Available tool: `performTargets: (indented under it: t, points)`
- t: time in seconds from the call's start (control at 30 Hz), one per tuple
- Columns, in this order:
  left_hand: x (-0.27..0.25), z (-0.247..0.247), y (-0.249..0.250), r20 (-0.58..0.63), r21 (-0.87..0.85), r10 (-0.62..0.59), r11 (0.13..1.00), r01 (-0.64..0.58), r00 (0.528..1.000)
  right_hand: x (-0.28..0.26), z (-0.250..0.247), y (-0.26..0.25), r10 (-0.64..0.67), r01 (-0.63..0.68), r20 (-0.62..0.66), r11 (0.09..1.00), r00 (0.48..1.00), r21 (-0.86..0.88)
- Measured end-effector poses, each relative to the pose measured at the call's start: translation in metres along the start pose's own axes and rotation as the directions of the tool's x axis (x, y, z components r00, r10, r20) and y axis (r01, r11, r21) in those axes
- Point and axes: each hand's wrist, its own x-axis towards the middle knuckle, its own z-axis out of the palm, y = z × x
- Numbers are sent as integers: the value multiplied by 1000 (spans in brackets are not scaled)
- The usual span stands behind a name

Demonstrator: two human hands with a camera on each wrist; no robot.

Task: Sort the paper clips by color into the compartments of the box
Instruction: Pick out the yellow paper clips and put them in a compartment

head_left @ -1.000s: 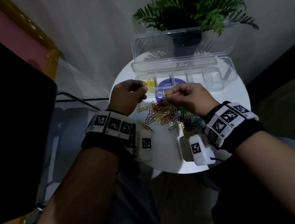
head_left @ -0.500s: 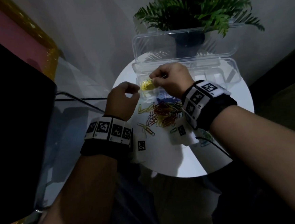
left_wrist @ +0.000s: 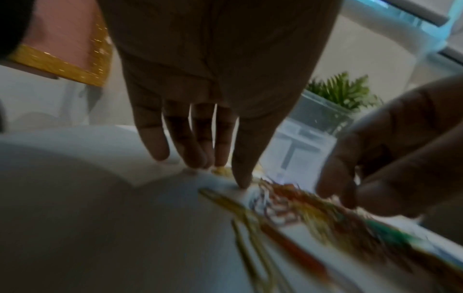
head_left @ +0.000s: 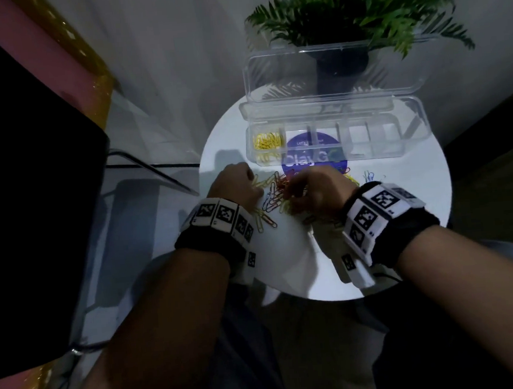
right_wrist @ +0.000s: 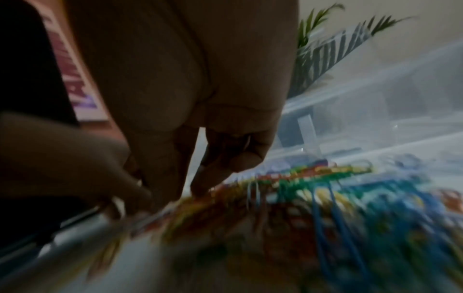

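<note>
A clear box (head_left: pixel 409 127) with its lid up stands at the back of the round white table (head_left: pixel 406 244). Yellow paper clips (head_left: pixel 268 140) lie in its leftmost compartment; the other compartments look bare. A mixed pile of coloured paper clips (head_left: pixel 275 194) lies in front of the box. My left hand (head_left: pixel 253 184) rests at the pile's left edge, its straight fingers (left_wrist: pixel 198 154) touching the table and clips. My right hand (head_left: pixel 292 191) is down on the pile. Its index finger (right_wrist: pixel 200 184) and thumb stand slightly apart, and no clip shows between them. Both wrist views are blurred.
A potted fern (head_left: pixel 357 11) stands behind the box lid. A blue round sticker (head_left: pixel 312 156) shows through the box bottom. A few blue clips (head_left: pixel 369 175) lie apart to the right. A glass shelf (head_left: pixel 142 160) and a dark screen (head_left: pixel 27 181) are at left.
My right hand went to the box's left compartment with a yellow clip and has come back down to the pile. My left hand uncurled and lowered onto the clips.
</note>
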Motion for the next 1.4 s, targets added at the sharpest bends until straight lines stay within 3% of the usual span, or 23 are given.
performTargets:
  t: [0.23,0.4,0.53,0.73,0.87,0.93,1.23,1.4]
  points:
    - [1,2,6,6,71,91,993,-91,996,-2,16,1,2,-4,-34,999,999,-43]
    - [0,8,6,34,134,86,987,-90,996,1,22,8,63,-68,-39,989,997,-133]
    - [-2,12,4,40,174,99,979,-104,994,-2,27,11,65,-72,-63,992,996,-108]
    - [-7,4,-7,8,-67,41,997,-41,999,-6,30,14,29,-29,-126,1000,992,6]
    - [-9,-6,-10,-55,-282,35,958,-49,998,-7,23,15,135,-76,-192,955,972,286]
    - [-11,-10,-9,-66,-384,21,922,-45,998,-10,18,18,129,-62,-192,945,973,320]
    - [-21,-10,-3,26,-406,83,912,-65,996,-2,14,6,-52,49,-31,995,998,-92]
    - [-13,-18,3,-118,-450,38,889,-87,992,11,19,-6,-7,21,41,940,999,-340]
